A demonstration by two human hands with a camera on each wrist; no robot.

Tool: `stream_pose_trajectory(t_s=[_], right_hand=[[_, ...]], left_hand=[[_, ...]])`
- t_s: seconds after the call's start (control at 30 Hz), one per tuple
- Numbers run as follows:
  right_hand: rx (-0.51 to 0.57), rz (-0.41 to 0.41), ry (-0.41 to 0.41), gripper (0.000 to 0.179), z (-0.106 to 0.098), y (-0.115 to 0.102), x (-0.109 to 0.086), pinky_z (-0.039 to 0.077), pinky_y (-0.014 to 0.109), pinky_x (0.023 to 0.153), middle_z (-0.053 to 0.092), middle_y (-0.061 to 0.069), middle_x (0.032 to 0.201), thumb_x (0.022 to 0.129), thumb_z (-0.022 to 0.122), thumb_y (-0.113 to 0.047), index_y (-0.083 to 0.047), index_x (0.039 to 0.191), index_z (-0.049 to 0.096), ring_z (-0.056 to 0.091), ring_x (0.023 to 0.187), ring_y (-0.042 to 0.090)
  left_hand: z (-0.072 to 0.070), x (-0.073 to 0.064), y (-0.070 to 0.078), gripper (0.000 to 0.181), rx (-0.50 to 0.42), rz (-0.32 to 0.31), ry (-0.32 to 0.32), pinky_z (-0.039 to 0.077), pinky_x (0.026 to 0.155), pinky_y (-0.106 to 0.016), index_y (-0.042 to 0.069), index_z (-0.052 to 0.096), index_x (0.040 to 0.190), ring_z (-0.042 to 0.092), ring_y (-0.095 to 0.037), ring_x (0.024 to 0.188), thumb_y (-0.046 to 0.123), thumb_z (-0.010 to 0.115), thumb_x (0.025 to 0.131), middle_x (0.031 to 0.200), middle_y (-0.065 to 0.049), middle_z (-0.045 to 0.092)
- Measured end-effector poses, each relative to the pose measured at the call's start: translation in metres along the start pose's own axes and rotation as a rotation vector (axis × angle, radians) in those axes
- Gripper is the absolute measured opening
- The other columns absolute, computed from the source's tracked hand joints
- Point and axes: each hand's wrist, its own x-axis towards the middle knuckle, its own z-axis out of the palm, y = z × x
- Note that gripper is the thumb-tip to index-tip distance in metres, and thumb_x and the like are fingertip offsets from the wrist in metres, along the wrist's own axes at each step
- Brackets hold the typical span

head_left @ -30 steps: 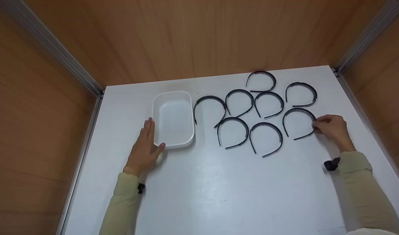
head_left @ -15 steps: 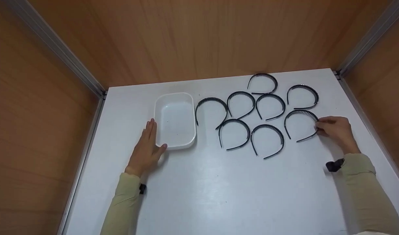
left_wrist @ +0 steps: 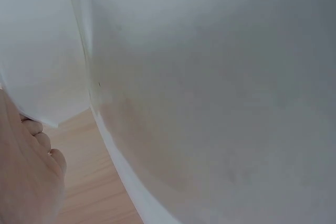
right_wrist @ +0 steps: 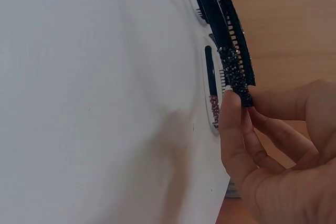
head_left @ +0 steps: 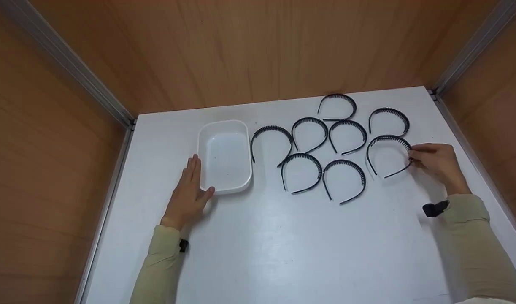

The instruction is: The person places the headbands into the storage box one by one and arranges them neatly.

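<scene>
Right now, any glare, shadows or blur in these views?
Head: diffuse glare on the table, soft shadow beside the right sleeve; left wrist: hazy, low contrast; right wrist: another soft shadow, right hand and held headband fairly sharp.

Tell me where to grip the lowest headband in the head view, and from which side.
Pinch that headband across its lower right curve, probably best from the near right: it lies flat with bare table there, while the neighbouring headband crowds its left.
</scene>
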Motion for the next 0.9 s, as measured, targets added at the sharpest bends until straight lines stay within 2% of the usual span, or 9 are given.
stream_pose_trajectory(t_s=[0.17,0.4,0.63,0.9], right_hand=[[-0.032,-0.033,-0.021,0.052,0.006,-0.011,0.001,0.064,0.021,0.087,0.071,-0.019,0.096,0.104,0.072,-0.023,0.007,0.145,0.058,0.071,0.089,-0.003],[0.028,-0.09,-0.028,0.048,0.019,-0.032,0.0,0.064,0.021,0.085,0.075,-0.017,0.096,0.101,0.077,-0.021,0.005,0.139,0.065,0.074,0.091,0.001],[0.131,-0.126,-0.079,0.04,0.037,-0.051,0.0,0.066,0.024,0.084,0.076,-0.01,0.097,0.102,0.074,-0.012,0.006,0.137,0.066,0.076,0.09,0.005],[0.148,-0.207,-0.121,0.043,0.058,-0.07,0.002,0.066,0.024,0.083,0.076,-0.008,0.097,0.101,0.074,-0.01,0.012,0.137,0.063,0.077,0.087,0.008]], left_hand=[[-0.002,0.0,-0.002,0.096,0.018,-0.001,0.001,0.011,0.137,-0.049,0.01,-0.002,0.173,-0.001,-0.026,0.168,0.049,0.057,0.107,0.182,-0.005,-0.002],[-0.001,0.0,0.0,0.103,0.027,-0.01,0.003,0.009,0.138,-0.045,0.011,0.0,0.173,-0.002,-0.025,0.169,0.059,0.059,0.103,0.182,-0.003,-0.003],[0.0,0.001,0.001,0.103,0.04,0.008,0.013,0.008,0.138,-0.043,0.01,0.002,0.173,-0.001,-0.022,0.169,0.063,0.056,0.104,0.182,-0.003,-0.001],[0.001,0.0,-0.002,0.102,0.045,0.004,0.015,0.006,0.138,-0.041,0.01,0.001,0.173,-0.002,-0.024,0.169,0.061,0.056,0.104,0.182,-0.003,-0.002]])
